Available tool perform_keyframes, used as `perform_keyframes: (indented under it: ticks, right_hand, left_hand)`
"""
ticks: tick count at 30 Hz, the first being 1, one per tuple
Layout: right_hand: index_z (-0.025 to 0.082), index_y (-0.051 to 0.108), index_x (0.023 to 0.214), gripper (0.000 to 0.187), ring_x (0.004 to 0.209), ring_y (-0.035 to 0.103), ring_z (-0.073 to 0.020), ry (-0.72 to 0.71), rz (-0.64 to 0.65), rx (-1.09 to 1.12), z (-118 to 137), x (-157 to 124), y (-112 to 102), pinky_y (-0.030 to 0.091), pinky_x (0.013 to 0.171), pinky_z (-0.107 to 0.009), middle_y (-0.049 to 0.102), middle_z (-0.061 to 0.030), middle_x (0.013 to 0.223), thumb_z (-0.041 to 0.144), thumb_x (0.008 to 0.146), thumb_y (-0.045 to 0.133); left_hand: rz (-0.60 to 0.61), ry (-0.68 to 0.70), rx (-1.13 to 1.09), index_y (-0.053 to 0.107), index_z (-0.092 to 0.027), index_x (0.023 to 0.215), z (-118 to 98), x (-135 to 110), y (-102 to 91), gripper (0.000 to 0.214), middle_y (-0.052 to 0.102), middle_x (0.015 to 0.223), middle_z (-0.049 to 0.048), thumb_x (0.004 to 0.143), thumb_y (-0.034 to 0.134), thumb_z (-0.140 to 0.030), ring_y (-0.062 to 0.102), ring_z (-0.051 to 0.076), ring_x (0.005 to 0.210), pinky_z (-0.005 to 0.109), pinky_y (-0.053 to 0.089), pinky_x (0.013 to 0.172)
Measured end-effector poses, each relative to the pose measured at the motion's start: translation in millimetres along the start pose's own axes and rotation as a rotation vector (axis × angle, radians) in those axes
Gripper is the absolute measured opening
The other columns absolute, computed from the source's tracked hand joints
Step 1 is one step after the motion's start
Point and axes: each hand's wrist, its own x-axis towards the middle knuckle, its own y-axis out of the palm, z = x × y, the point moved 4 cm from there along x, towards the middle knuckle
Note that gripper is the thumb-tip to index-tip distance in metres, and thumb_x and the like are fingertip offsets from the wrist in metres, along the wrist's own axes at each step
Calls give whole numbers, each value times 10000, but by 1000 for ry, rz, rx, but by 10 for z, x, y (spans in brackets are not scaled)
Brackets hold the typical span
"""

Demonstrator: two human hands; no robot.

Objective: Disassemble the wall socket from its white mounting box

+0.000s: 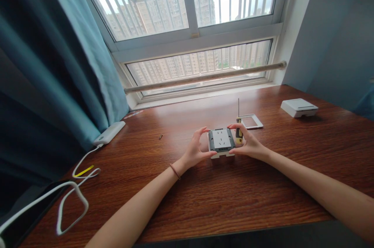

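A wall socket with a white face and dark grey frame sits over a white mounting box on the wooden table. My left hand grips its left side, thumb at the near corner and fingers at the far one. On the opposite side my right hand pinches the right corners the same way. Just behind the right fingers lies a screwdriver with a yellow and black handle, its shaft pointing to the window. Beyond it rests a white cover frame, partly hidden by the screwdriver and right hand.
Small screws lie left of the hands. A white box stands at the back right. At the left edge, a white power strip trails a white cable with a yellow tag. A blue curtain hangs beside the window.
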Motion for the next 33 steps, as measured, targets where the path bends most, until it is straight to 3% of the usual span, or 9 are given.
perform_keyframes:
  ticks: [10,15,19,25,30,33]
  right_hand:
    - [270,306,1259,784,1191,427,-266,-98,67,-40,184,-65,77,346,1011,-417,415,-111,1289,308,616,753]
    - [265,295,1272,821,1217,401,-277,-184,68,-68,273,-80,104,323,1024,-429,403,-118,1305,331,600,761]
    - [258,330,1216,766,1146,445,-276,-219,70,-186,362,-65,55,396,942,-419,423,-117,1258,337,588,761]
    - [249,394,1116,683,1075,488,-270,-178,84,-288,452,71,-300,424,875,-377,470,-98,1211,324,554,774]
    - [262,407,1102,667,1033,525,-275,37,109,-240,215,60,-738,463,812,-350,485,-79,1220,398,555,765]
    - [244,425,1107,647,960,552,-269,136,148,-311,51,-38,-864,467,782,-352,515,-75,1163,424,574,745]
  left_hand:
    - [-253,205,314,359,-185,1238,-372,-90,-77,845,525,1176,131,555,731,-515,460,287,1126,470,323,987]
    - [-269,280,372,375,-184,1241,-487,-120,-61,893,535,1177,126,519,726,-573,465,281,1114,459,290,1004]
    - [-238,306,354,311,-204,1300,-488,-120,-32,930,507,1240,132,547,710,-577,446,287,1143,470,266,1023]
    - [-130,112,256,170,-229,1381,-359,-80,48,992,323,1392,140,600,693,-546,298,305,1275,479,262,1048]
    - [-45,-3,218,157,-227,1382,-198,-41,86,966,270,1416,137,627,698,-490,212,305,1326,493,196,1085]
    - [2,-40,192,214,-224,1360,-122,-24,103,914,300,1395,143,627,707,-461,234,306,1320,496,203,1083]
